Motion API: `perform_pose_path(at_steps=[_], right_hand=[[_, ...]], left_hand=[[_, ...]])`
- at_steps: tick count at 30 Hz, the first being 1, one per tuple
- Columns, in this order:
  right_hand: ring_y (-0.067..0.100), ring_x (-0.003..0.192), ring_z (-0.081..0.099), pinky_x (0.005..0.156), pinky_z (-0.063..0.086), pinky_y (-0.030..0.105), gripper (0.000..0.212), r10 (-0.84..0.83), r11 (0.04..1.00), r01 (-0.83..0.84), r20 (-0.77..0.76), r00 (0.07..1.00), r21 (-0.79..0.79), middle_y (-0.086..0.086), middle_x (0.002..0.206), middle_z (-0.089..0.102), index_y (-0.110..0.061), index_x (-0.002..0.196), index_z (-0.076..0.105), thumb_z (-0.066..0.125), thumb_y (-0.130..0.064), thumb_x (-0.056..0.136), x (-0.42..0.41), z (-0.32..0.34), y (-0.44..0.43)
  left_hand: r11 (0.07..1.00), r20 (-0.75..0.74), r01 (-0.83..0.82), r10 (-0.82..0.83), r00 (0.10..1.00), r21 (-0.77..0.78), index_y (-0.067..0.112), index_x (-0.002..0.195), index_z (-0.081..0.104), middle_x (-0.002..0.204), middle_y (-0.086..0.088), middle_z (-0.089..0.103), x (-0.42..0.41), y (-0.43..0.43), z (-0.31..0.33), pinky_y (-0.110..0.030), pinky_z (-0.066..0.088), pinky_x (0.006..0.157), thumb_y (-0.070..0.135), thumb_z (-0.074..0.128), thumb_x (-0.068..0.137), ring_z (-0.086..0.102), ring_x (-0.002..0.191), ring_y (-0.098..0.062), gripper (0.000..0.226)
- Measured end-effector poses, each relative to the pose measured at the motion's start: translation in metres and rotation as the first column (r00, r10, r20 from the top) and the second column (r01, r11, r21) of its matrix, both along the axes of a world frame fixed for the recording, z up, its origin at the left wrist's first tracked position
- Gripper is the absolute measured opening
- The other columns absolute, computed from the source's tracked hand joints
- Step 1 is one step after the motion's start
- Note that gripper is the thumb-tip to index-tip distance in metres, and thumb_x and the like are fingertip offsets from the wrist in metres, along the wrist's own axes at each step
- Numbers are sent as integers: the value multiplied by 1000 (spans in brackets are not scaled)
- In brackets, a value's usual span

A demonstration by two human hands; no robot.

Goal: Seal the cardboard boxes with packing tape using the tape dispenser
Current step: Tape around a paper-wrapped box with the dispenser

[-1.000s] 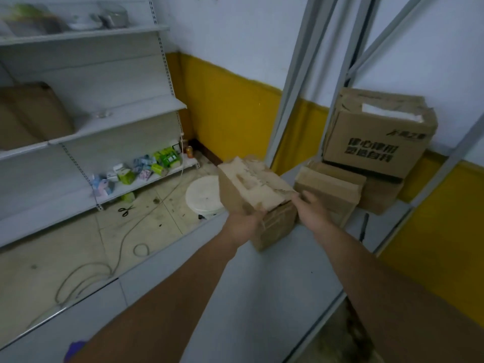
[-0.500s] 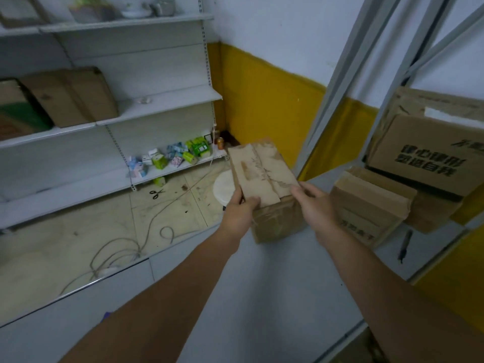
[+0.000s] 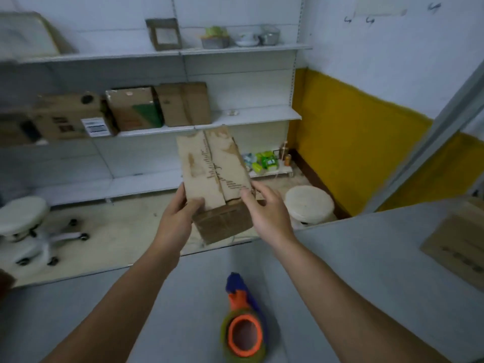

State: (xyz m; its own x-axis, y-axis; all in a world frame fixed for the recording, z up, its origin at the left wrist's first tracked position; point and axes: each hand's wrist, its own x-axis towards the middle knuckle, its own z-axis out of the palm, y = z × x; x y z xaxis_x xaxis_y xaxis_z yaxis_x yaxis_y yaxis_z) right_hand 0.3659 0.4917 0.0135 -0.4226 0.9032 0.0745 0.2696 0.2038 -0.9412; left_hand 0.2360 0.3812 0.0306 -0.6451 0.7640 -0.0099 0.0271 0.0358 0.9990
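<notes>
The left hand (image 3: 176,220) and the right hand (image 3: 267,214) both grip a worn brown cardboard box (image 3: 217,179), thumbs on its closed flaps. A blue-and-orange tape dispenser (image 3: 242,323) lies on the grey counter (image 3: 366,271).

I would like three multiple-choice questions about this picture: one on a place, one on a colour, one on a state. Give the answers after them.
1. Where does the tape dispenser lie?
A) on the grey table
B) on a shelf
C) on the floor

2. What colour is its inner ring?
A) black
B) orange
C) white

3. How are the top flaps of the small cardboard box?
A) standing open
B) torn off
C) folded shut

Answers:
1 A, it lies on the table, nearer to the person than the box.
2 B, the ring is bright orange.
3 C, the flaps meet at a seam, while the left hand and the right hand hold the box.
</notes>
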Motion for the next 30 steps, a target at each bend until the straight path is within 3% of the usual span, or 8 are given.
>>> perform_pose_path(at_steps=[4,7,10,16,20,24,27,30], right_hand=[[-5,96,54,90,42,22,50,183,982,-182,25,983,-59,-8,138,49,-29,138,50,56,-48,91,-64,-18,-93],[5,112,54,101,44,30,48,226,972,-221,63,972,-84,-9,136,50,-29,136,52,60,-41,90,-92,-37,-150],[-5,102,55,89,43,10,42,269,959,-261,65,961,-106,-12,123,53,-28,132,56,62,-36,91,-102,-57,-200],[-18,87,55,71,42,3,12,407,908,-373,196,892,-189,-16,105,63,-38,101,65,63,-32,91,-86,-94,-254],[-7,86,60,69,43,7,16,362,932,-350,232,903,-90,-20,89,69,-43,81,66,64,-30,90,-85,-91,-238],[3,111,51,94,43,23,21,60,983,-83,141,988,165,-23,113,53,-30,112,64,61,-26,91,-102,-74,-198],[3,136,28,106,24,25,52,159,973,-196,268,950,119,-17,147,33,-32,143,40,57,-36,94,-116,-65,-166],[9,141,26,109,28,32,58,292,921,-383,521,802,73,-14,155,27,-33,147,35,53,-47,94,-122,-74,-160]], left_hand=[[988,8,-151,151,988,-5,46,129,53,113,24,66,-60,-101,-12,-8,46,70,19,50,99,62,94,11,41],[977,63,-210,212,975,-46,54,115,50,100,33,60,-87,-162,-30,-2,44,59,27,53,99,60,79,20,31],[968,96,-215,228,969,-126,57,103,46,91,36,55,-101,-208,-47,-1,41,55,31,56,97,57,73,19,28],[950,158,-164,211,965,-266,45,106,68,104,13,73,-134,-262,-89,-24,51,80,10,57,92,66,100,-9,39],[962,201,-69,126,971,-265,34,117,68,111,7,72,-151,-261,-104,-22,47,81,9,61,80,63,108,-17,45],[967,220,62,-7,976,-248,30,121,68,116,-5,71,-164,-251,-110,-39,48,91,27,65,61,62,111,-30,61],[959,237,137,-77,968,-248,31,115,72,116,-10,70,-172,-241,-109,-51,44,100,19,60,66,60,113,-37,52],[954,189,112,-60,980,-280,34,124,65,127,-1,64,-178,-234,-106,-35,49,92,18,62,72,57,119,-29,54]])
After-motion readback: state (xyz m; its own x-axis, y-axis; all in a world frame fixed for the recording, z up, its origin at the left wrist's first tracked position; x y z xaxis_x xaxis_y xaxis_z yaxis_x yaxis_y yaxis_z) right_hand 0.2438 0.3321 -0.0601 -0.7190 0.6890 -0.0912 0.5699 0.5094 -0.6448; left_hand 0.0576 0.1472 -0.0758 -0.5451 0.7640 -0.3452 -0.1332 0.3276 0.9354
